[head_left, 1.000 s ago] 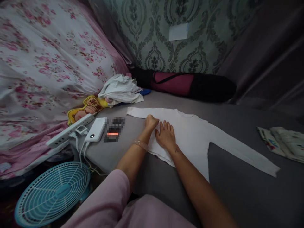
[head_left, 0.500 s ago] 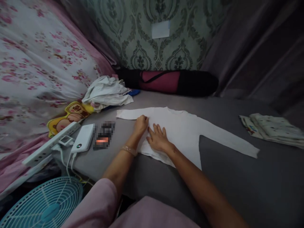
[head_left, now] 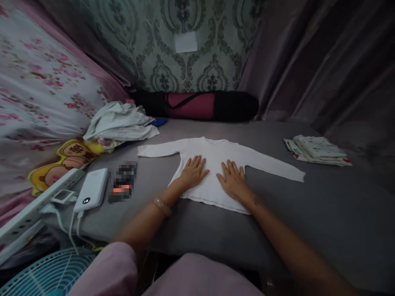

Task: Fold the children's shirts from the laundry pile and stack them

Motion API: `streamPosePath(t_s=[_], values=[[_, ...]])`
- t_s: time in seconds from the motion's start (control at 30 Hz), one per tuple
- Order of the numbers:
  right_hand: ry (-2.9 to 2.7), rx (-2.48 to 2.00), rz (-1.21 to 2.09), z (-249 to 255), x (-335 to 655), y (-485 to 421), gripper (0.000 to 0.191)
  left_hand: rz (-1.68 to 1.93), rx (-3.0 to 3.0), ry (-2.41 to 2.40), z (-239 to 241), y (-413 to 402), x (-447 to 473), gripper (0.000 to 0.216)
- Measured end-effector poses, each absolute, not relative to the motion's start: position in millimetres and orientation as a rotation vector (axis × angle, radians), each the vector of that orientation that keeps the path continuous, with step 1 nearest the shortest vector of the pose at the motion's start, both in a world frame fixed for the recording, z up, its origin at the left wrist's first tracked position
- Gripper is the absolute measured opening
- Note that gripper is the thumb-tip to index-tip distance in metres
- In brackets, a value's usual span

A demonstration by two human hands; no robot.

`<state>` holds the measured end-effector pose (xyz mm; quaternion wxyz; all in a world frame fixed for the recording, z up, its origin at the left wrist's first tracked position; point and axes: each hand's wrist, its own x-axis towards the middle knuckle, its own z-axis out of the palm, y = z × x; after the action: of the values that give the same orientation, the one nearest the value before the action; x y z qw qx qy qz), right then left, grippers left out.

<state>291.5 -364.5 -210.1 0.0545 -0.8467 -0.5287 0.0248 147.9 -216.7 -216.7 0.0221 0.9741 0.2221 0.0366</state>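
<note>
A white long-sleeved shirt (head_left: 216,154) lies spread flat on the grey bed surface (head_left: 308,213), sleeves stretched out to both sides. My left hand (head_left: 194,172) rests flat on the shirt's left half, fingers stretched out. My right hand (head_left: 233,179) lies flat on the right half, fingers apart. Neither hand holds anything.
A crumpled pale cloth heap (head_left: 119,123) lies at the back left, folded printed clothes (head_left: 317,149) at the right. A white power bank (head_left: 91,195), a power strip (head_left: 40,201) and a dark blurred object (head_left: 122,187) sit near the left edge. A black-and-pink roll bag (head_left: 197,105) lines the wall; a blue fan (head_left: 52,275) stands below.
Both hands moved from the shirt's left edge onto its body. The left hand, closed before, now lies flat and open. The hands have spread apart. The view has swung to the right.
</note>
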Motion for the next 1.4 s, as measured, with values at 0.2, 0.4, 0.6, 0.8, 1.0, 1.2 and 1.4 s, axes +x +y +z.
streamPosePath(t_s=[0.2,0.4,0.6,0.8,1.0,1.2,1.4], values=[[-2.006,-2.264,0.134,-199,284,-425,0.059,-0.037,2.975,0.523,-204,-215,92,0.071],[-2.089,-2.036,0.133,-201,280,-481,0.05,-0.084,2.942,0.311,-194,-218,39,0.058],[-1.984,-1.925,0.112,-202,293,-499,0.032,0.217,2.879,0.146,-187,-234,21,0.038],[-2.08,-1.996,0.137,-179,293,-495,0.034,0.311,2.737,0.125,-186,-243,23,0.031],[-1.946,-2.116,0.395,-155,296,-461,0.038,0.215,2.621,0.132,-171,-222,50,0.028],[-1.563,-2.379,0.025,-176,313,-343,0.061,0.488,2.937,0.717,-194,-196,155,0.055],[-1.394,-2.56,-0.038,-192,335,-272,0.068,0.309,2.987,0.974,-215,-175,216,0.066]])
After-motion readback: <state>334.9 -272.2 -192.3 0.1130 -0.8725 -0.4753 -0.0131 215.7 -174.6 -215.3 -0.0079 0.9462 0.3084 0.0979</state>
